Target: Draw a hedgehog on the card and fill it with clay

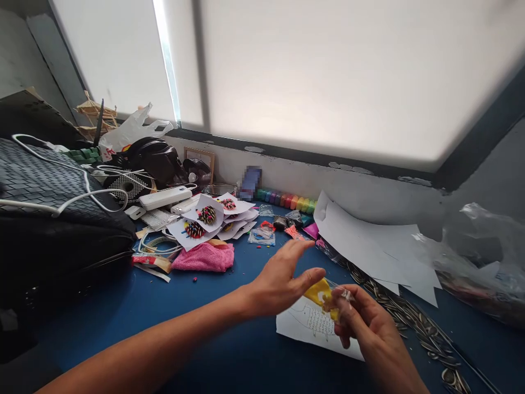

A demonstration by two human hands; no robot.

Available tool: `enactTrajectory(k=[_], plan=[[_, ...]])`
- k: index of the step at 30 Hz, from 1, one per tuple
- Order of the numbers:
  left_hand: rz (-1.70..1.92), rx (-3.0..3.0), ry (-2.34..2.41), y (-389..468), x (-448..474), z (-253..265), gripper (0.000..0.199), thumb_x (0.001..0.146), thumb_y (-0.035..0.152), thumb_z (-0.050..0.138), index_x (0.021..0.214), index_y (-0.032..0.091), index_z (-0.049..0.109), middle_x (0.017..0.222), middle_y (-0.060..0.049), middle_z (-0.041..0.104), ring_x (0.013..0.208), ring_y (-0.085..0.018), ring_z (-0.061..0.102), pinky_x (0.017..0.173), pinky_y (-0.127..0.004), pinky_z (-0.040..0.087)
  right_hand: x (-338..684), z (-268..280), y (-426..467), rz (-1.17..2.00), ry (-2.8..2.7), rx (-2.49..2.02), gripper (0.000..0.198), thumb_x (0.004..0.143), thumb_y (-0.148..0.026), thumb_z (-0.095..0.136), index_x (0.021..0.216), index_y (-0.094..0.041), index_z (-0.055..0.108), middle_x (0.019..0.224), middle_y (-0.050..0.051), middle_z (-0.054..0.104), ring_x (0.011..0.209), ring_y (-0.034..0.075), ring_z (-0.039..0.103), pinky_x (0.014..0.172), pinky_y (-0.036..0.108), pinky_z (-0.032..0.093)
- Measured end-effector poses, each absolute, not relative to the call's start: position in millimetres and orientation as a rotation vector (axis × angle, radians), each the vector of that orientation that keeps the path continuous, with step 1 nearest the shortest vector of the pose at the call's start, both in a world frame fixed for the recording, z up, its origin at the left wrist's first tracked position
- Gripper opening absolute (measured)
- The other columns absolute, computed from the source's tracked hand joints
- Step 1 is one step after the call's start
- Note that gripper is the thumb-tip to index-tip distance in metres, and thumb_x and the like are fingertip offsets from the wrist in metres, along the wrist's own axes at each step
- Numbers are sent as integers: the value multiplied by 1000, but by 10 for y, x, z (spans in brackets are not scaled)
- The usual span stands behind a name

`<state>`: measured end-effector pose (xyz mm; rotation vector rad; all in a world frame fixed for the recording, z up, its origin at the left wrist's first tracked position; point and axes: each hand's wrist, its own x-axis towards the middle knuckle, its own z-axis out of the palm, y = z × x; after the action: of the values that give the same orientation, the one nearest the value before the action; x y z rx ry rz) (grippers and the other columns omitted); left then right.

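Note:
My right hand (pixel 365 323) pinches a small yellow packet (pixel 319 294), which looks like soft clay in crinkled clear plastic. My left hand (pixel 283 273) reaches in from the left, its fingers stretched out and the thumb apart, with the thumb tip close to the packet; whether it touches cannot be made out. Beneath both hands lies a white sheet of paper (pixel 301 331) bearing a line drawing, partly hidden by them. Striped seeds (pixel 426 334) are strewn to the right of my right hand.
Finished-looking seed pictures on paper (pixel 194 231) and a pink cloth (pixel 205 257) lie left of centre. A row of coloured clay (pixel 287 200) lines the wall. White sheets (pixel 369 241) and a plastic bag (pixel 484 262) stand right; a black bag (pixel 61 219) left.

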<state>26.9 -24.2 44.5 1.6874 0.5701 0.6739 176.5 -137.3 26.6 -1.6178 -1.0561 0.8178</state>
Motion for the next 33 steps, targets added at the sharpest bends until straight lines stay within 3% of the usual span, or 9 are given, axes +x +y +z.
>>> enactTrajectory(k=[1, 3, 6, 11, 17, 21, 25, 33], plan=[[529, 1614, 556, -206, 272, 421, 54, 83, 44, 63, 127, 16, 49, 133, -17, 51, 113, -27, 56, 87, -43, 49, 1770, 246, -1375, 808, -1051, -1612, 45, 78, -65, 59, 91, -22, 59, 59, -3, 55, 50, 12, 50, 47, 24, 44], [342, 1523, 476, -157, 285, 360, 50, 83, 53, 57, 105, 8, 58, 102, -18, 65, 80, -25, 68, 64, -38, 54, 1781, 206, -1379, 776, -1032, -1606, 46, 77, -65, 61, 93, -22, 58, 55, -4, 54, 49, 12, 50, 45, 24, 42], [296, 1406, 406, -135, 310, 298, 52, 78, 58, 62, 92, 9, 57, 90, -12, 66, 56, -15, 65, 52, -28, 52, 1787, 182, -1389, 717, -997, -1613, 42, 74, -61, 67, 83, -23, 54, 54, -4, 55, 49, 12, 50, 45, 22, 41], [376, 1295, 400, -139, 332, 285, 58, 69, 61, 70, 92, 10, 54, 83, -8, 65, 52, -13, 64, 51, -25, 51, 1765, 223, -1397, 654, -984, -1617, 40, 70, -60, 70, 76, -23, 58, 58, -2, 57, 52, 13, 51, 47, 24, 43], [404, 1228, 382, -175, 328, 327, 62, 69, 51, 75, 114, 14, 51, 85, -6, 66, 59, -15, 67, 61, -31, 55, 1776, 303, -1378, 674, -969, -1655, 50, 64, -64, 70, 86, -19, 73, 55, 1, 58, 46, 12, 47, 45, 26, 43], [380, 1224, 373, -201, 320, 368, 52, 69, 47, 76, 101, 11, 57, 83, -7, 67, 63, -15, 68, 67, -31, 55, 1784, 328, -1376, 658, -980, -1654, 48, 60, -65, 70, 77, -21, 75, 57, 1, 59, 47, 12, 46, 44, 26, 40], [391, 1230, 412, -201, 337, 327, 50, 69, 52, 74, 88, 10, 54, 76, -7, 66, 56, -15, 66, 56, -28, 53, 1759, 310, -1374, 631, -1001, -1665, 44, 64, -62, 71, 86, -24, 77, 57, 0, 55, 51, 12, 45, 43, 24, 37], [385, 1248, 435, -244, 369, 260, 53, 66, 54, 74, 91, 11, 53, 70, -4, 63, 52, -15, 65, 50, -26, 52, 1770, 240, -1382, 617, -1091, -1666, 42, 66, -57, 74, 94, -25, 77, 52, -3, 45, 50, 11, 41, 42, 23, 35]])
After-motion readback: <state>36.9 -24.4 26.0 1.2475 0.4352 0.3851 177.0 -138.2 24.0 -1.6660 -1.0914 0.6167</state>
